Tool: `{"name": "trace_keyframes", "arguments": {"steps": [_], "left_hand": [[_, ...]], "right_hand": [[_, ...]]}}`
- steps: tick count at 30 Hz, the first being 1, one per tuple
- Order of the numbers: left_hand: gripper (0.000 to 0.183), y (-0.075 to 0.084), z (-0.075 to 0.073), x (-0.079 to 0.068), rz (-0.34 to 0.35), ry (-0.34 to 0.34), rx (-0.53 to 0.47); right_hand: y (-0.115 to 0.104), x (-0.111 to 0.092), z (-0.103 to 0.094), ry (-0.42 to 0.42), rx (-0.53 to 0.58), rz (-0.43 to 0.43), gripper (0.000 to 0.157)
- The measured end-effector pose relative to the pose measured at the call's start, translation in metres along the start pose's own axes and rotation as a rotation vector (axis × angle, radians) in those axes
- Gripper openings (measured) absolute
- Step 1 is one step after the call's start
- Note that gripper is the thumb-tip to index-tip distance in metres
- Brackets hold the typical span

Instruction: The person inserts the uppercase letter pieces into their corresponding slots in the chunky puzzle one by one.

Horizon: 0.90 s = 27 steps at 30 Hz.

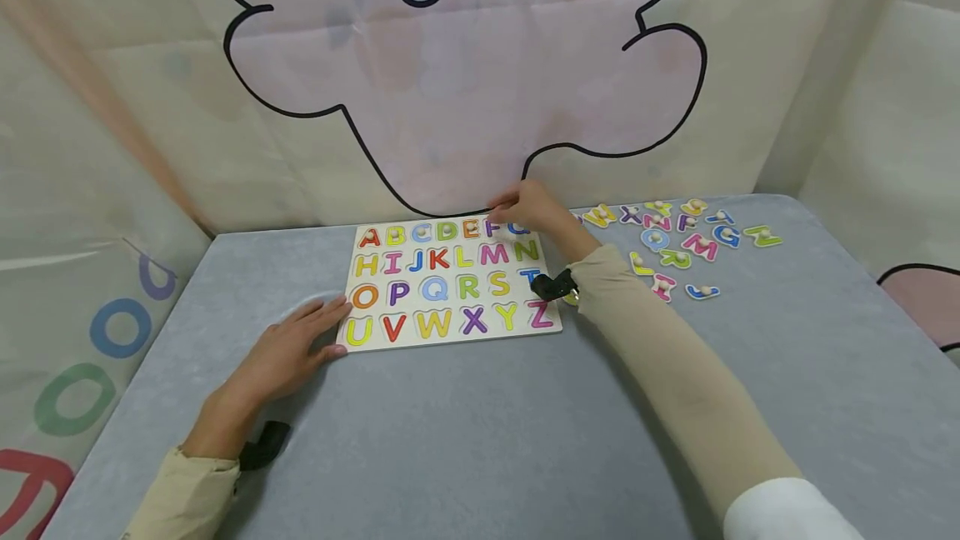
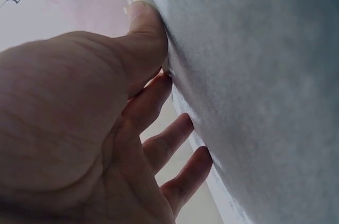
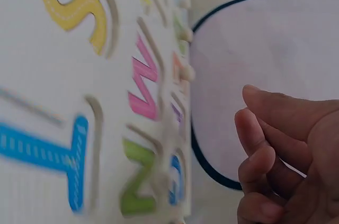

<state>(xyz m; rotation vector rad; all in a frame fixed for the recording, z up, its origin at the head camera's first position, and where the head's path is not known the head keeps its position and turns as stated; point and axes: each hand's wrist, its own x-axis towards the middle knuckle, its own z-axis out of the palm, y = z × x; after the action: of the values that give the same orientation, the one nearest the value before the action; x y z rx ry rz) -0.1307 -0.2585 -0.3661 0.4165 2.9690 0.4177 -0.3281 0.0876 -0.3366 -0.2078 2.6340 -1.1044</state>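
Left cloth wall: printed with a red shape [image 1: 37,465], a green ring [image 1: 47,402] and a blue ring [image 1: 97,329]
Left arm: beige sleeve [image 1: 183,490], a black device [image 1: 264,446] just beyond its cuff
Left hand [image 1: 281,361]: fingers spread and fairly straight, touching the left edge of the board, with the thumb by its near-left corner
Alphabet board [image 1: 454,272]: flat on the grey cloth [image 1: 450,440], near the back of the table, A to Z in four rows, with small knobs standing up along the top row
Right hand [image 1: 536,211]: over the far-right corner by F and G, fingers curled, thumb tip drawn close to the index fingertip, nothing visible pinched between them in the right wrist view
Right arm: tan sleeve [image 1: 652,340], white fabric [image 1: 787,511] nearest the camera
Loose letters: scattered right of the board, a yellow W [image 1: 600,215] at the back, a blue J [image 1: 702,292] nearest the front, a pink M [image 1: 700,247] between
Back cloth wall: pale pink figure [image 1: 450,65] outlined in black
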Motion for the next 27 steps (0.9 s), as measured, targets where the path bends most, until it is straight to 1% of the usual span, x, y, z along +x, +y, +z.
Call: {"name": "trace_keyframes", "arguments": {"steps": [3, 7, 10, 14, 16, 19, 24, 27], "left_hand": [[0.068, -0.002, 0.000, 0.000, -0.003, -0.005, 0.006], [0.069, -0.006, -0.001, 0.001, -0.015, -0.018, 0.011], [0.068, -0.009, -0.001, 0.001, -0.017, -0.020, 0.010], [0.067, -0.010, -0.001, 0.000, -0.020, -0.023, 0.007], [0.066, -0.011, -0.001, -0.001, -0.022, -0.024, 0.007], [0.066, -0.010, 0.000, -0.002, -0.026, -0.027, 0.003], [0.067, -0.010, 0.000, -0.001, -0.043, -0.029, -0.003], [0.067, -0.010, 0.000, -0.001, -0.042, -0.031, -0.009]], "right_hand": [[0.006, -0.010, -0.015, 0.019, -0.011, -0.008, 0.036], [0.020, -0.024, -0.032, 0.044, -0.049, -0.019, 0.038], [0.035, -0.033, -0.043, 0.066, -0.077, -0.046, 0.037], [0.057, -0.044, -0.059, 0.085, -0.091, -0.050, 0.037], [0.067, -0.049, -0.069, 0.093, -0.084, -0.029, 0.039], [0.082, -0.058, -0.089, 0.111, -0.034, 0.011, 0.044], [0.109, -0.069, -0.123, 0.187, 0.050, 0.085, 0.056], [0.129, -0.074, -0.138, 0.221, 0.064, 0.131, 0.065]]}}
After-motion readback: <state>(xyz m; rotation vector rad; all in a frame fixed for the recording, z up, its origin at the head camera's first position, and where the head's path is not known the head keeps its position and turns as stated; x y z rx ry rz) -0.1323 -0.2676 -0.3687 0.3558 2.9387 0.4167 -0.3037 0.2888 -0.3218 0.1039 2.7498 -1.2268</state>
